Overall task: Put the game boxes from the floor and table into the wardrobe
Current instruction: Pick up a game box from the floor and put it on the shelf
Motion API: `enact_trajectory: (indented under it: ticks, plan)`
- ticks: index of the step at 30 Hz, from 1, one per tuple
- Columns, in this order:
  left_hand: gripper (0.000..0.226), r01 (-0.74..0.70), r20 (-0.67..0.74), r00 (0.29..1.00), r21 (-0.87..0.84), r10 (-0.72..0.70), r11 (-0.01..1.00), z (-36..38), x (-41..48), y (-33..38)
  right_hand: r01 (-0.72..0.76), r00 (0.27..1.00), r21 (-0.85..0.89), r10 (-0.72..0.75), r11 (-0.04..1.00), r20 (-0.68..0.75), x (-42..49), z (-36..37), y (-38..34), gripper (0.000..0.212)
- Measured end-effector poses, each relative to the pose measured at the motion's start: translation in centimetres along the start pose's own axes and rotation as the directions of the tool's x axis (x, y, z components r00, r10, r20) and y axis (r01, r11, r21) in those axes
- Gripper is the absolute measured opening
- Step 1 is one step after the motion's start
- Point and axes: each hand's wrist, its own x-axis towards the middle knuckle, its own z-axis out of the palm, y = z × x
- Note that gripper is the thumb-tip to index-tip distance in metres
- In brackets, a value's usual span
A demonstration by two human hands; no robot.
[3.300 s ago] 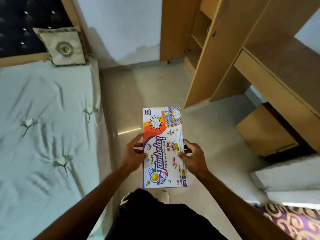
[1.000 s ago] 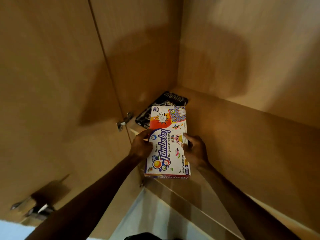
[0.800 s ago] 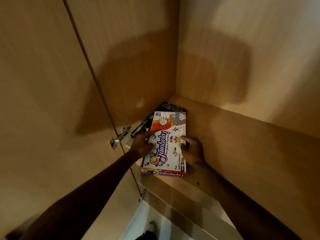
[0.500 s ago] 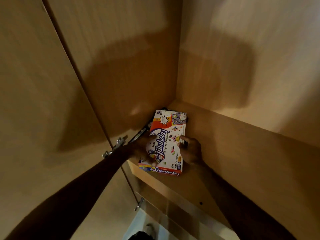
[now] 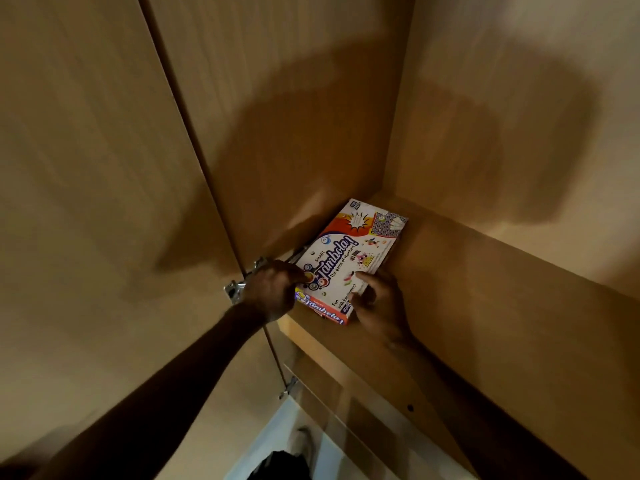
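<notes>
Wooden wardrobe shelf (image 5: 467, 306) carries the Tambola box (image 5: 349, 261), lying flat in the back left corner; left hand (image 5: 270, 292) and right hand (image 5: 381, 306) grip its near end from either side, fingers curled around the edges

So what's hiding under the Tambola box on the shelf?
The Tambola box covers nearly everything beneath it. Only a thin dark edge pokes out at its left side, just above the left hand. What that is cannot be told from here. The wardrobe shelf lies below.
</notes>
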Motion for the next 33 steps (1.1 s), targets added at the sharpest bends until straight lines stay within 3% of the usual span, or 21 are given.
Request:
enact_trajectory:
  ticks: [2,6,10,12,17,23,28,33]
  plan:
    - [0.041,0.006,-0.013,1.000,0.033,-0.006,0.999,0.1,-0.6,0.1,0.088,0.996,-0.037,-0.087,0.995,0.028,-0.9,0.1,0.0,0.042]
    - [0.057,0.060,0.101,0.993,0.042,-0.064,0.997,0.6,-1.8,0.2,0.163,0.980,-0.157,-0.142,0.974,0.138,-2.2,0.4,-0.1,0.034]
    - [0.036,0.135,-0.076,0.989,0.087,-0.129,0.987,1.4,-2.1,1.7,0.162,0.982,-0.204,-0.136,0.965,0.134,-2.2,1.1,-1.2,0.033]
    - [0.042,0.128,-0.134,0.984,0.056,-0.120,0.990,1.8,-2.7,2.5,0.159,0.983,-0.211,-0.134,0.964,0.128,-1.9,1.6,-1.8,0.034]
    - [0.092,0.155,0.017,0.988,0.053,-0.156,0.987,2.2,-3.7,1.6,0.167,0.982,-0.268,-0.137,0.949,0.130,-1.0,2.4,-2.9,0.034]
    - [0.101,0.222,0.197,0.954,0.055,-0.228,0.974,2.0,-3.8,1.4,0.201,0.974,-0.275,-0.164,0.940,0.154,-1.1,2.1,-2.6,0.036]
    - [0.069,0.409,0.079,0.913,-0.200,-0.401,0.890,1.5,-5.6,3.9,0.190,0.968,-0.124,-0.165,0.974,0.191,-2.8,1.5,-2.2,0.038]
    - [0.036,0.527,0.025,0.756,-0.615,-0.654,0.586,2.9,-11.1,6.2,0.182,0.979,0.097,-0.189,0.979,0.071,-7.3,1.7,-0.8,0.031]
